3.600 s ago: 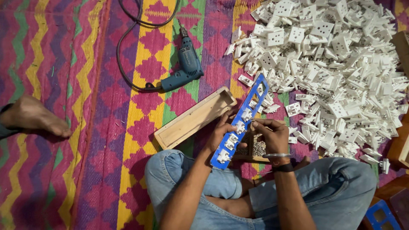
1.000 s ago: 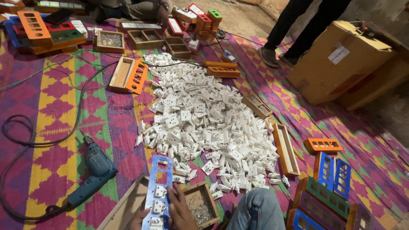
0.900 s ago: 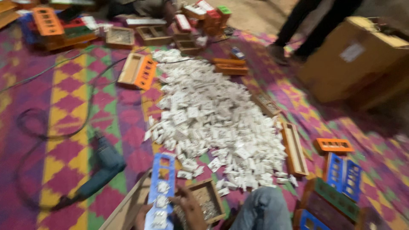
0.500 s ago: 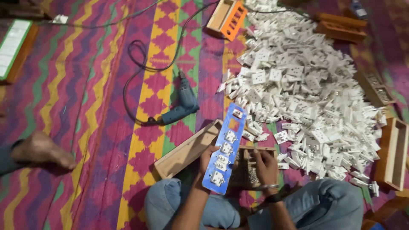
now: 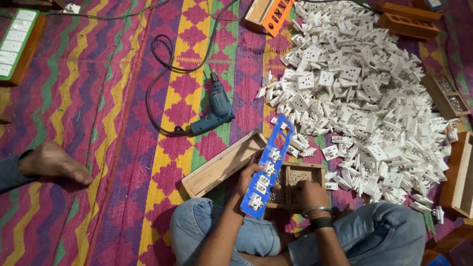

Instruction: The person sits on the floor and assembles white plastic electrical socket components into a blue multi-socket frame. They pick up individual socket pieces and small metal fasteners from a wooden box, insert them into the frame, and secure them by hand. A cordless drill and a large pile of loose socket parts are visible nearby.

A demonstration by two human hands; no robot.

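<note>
Both hands work low at centre: left hand (image 5: 248,173) grips a blue switch plate (image 5: 268,167) tilted above a long wooden box (image 5: 217,167); right hand (image 5: 310,192) rests curled over a small screw tray (image 5: 295,177). Beyond lie a white socket pile (image 5: 359,98) and a blue drill (image 5: 217,111).

A zigzag mat (image 5: 98,123) carries a drill (image 5: 215,111) and white sockets (image 5: 364,93).

Matt blue plastic plate (image 5: 269,170); white, smooth plastic sockets (image 5: 364,93); bare, unvarnished wooden tray (image 5: 224,164); coarse woven mat (image 5: 98,113); glossy teal plastic drill (image 5: 215,111); faded denim jeans (image 5: 379,236).
</note>
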